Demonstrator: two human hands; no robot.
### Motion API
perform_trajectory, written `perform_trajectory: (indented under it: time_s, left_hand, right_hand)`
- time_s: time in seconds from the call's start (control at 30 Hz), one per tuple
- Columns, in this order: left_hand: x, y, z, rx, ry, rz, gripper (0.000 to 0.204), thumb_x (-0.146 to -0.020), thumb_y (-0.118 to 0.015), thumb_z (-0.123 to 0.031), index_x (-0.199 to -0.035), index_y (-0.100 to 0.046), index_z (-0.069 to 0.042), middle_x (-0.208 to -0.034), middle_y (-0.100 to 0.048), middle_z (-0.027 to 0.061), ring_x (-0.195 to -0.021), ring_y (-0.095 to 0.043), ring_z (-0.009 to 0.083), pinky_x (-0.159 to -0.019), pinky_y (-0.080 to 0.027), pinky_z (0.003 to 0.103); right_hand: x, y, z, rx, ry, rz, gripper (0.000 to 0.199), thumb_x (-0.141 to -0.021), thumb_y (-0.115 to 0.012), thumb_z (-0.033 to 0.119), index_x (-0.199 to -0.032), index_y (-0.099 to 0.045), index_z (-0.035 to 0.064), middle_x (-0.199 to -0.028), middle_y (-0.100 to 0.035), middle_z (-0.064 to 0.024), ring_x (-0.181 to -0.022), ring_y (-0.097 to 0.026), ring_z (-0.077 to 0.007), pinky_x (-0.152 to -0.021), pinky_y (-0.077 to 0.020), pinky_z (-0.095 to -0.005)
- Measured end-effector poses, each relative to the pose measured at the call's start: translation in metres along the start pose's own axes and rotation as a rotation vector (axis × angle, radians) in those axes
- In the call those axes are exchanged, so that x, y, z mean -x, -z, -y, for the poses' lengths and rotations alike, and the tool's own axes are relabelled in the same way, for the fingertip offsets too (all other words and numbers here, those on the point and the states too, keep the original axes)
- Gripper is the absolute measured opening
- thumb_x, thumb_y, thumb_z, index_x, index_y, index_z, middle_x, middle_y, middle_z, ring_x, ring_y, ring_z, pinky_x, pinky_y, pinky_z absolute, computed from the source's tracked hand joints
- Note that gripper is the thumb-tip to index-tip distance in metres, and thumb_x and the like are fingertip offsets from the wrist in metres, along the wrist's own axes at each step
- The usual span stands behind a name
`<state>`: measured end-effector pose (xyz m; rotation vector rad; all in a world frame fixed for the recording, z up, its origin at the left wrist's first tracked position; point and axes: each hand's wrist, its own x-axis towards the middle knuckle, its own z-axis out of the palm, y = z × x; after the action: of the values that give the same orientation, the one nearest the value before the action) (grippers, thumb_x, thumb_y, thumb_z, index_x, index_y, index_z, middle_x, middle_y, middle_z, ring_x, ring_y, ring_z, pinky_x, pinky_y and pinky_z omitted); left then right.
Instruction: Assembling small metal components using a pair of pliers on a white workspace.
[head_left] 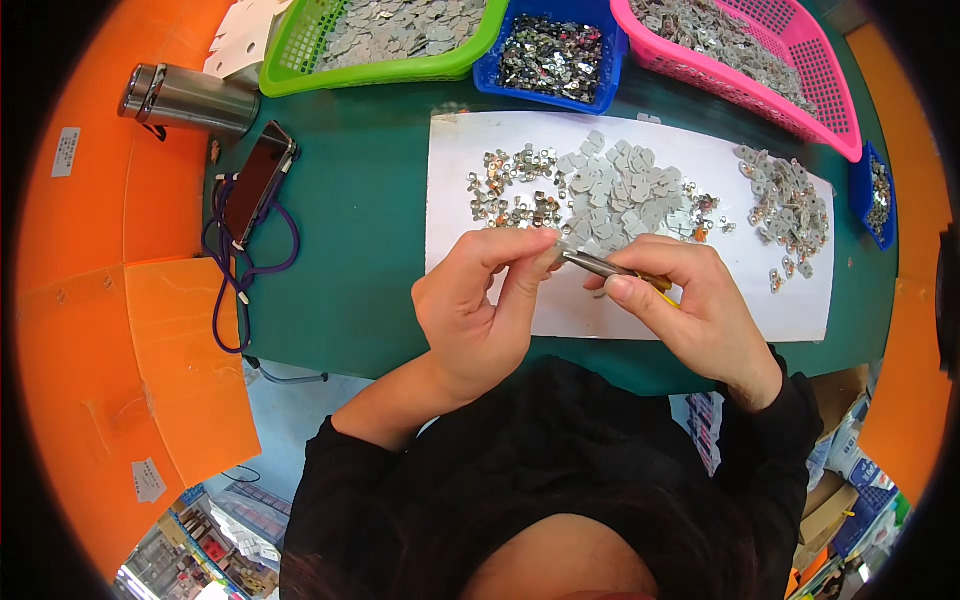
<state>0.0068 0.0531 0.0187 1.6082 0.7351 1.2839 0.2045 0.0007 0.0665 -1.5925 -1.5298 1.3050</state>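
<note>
My left hand [475, 295] pinches a small grey plate [563, 247] between thumb and fingertips. Closed around a pair of pliers [598, 264] with yellow on the handles, my right hand [690, 300] holds the metal jaws against or very near that plate. Fingers partly cover the contact. Just beyond my hands, a heap of flat grey plates [625, 185] lies on a white sheet [700, 140]. Small shiny metal clips [515, 205] are scattered left of the heap, and more clips [705, 205] lie to its right. A separate pile of plates with metal bits [790, 200] sits farther right.
Along the far edge stand a green basket [380, 72], a blue bin [545, 98] and a pink basket [835, 100], all holding small parts. A small blue tray [873, 228] is at right. On the left are a steel flask [205, 102] and a phone [258, 185] with a purple cord [290, 245].
</note>
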Motion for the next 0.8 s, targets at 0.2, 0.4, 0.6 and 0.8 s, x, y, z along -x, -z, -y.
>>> perform_trajectory:
  time_s: [0.2,0.4,0.6,0.8]
  left_hand:
    - [0.001,-0.002,0.000,0.031,0.019,-0.036,0.016,-0.088,-0.065,0.009,-0.103,-0.064,0.004,-0.089,-0.069,0.0113,-0.077,-0.068,0.0139,-0.072,-0.055,0.024]
    - [0.000,-0.001,-0.001,0.023,0.020,-0.030,0.016,-0.088,-0.064,0.010,-0.103,-0.064,0.005,-0.090,-0.069,0.0116,-0.077,-0.068,0.0142,-0.072,-0.056,0.024]
    - [-0.001,0.001,-0.002,-0.019,0.015,0.048,0.014,-0.094,-0.058,0.006,-0.107,-0.056,0.004,-0.094,-0.066,0.0144,-0.081,-0.067,0.0157,-0.073,-0.057,0.027]
    - [-0.005,-0.002,-0.008,0.066,0.169,-0.010,0.012,-0.092,-0.061,0.007,-0.104,-0.061,0.005,-0.094,-0.067,0.0101,-0.079,-0.067,0.0130,-0.072,-0.056,0.024]
  right_hand:
    - [-0.001,0.000,0.001,-0.022,-0.028,0.026,0.022,-0.094,-0.061,0.017,-0.099,-0.070,-0.0018,-0.087,-0.067,-0.0111,-0.080,-0.064,-0.0177,-0.074,-0.0491,-0.0293]
    - [-0.002,0.000,0.002,0.061,0.020,-0.003,0.019,-0.092,-0.063,0.014,-0.098,-0.070,-0.0023,-0.085,-0.068,-0.0117,-0.078,-0.065,-0.0183,-0.073,-0.0494,-0.0293]
    - [-0.002,-0.005,0.000,0.045,0.033,-0.042,0.018,-0.091,-0.063,0.013,-0.097,-0.070,-0.0022,-0.082,-0.068,-0.0123,-0.075,-0.065,-0.0201,-0.071,-0.0497,-0.0298]
    - [-0.001,-0.018,-0.005,0.110,0.109,-0.167,0.018,-0.092,-0.063,0.014,-0.096,-0.070,-0.0021,-0.080,-0.066,-0.0115,-0.071,-0.063,-0.0193,-0.066,-0.0475,-0.0303]
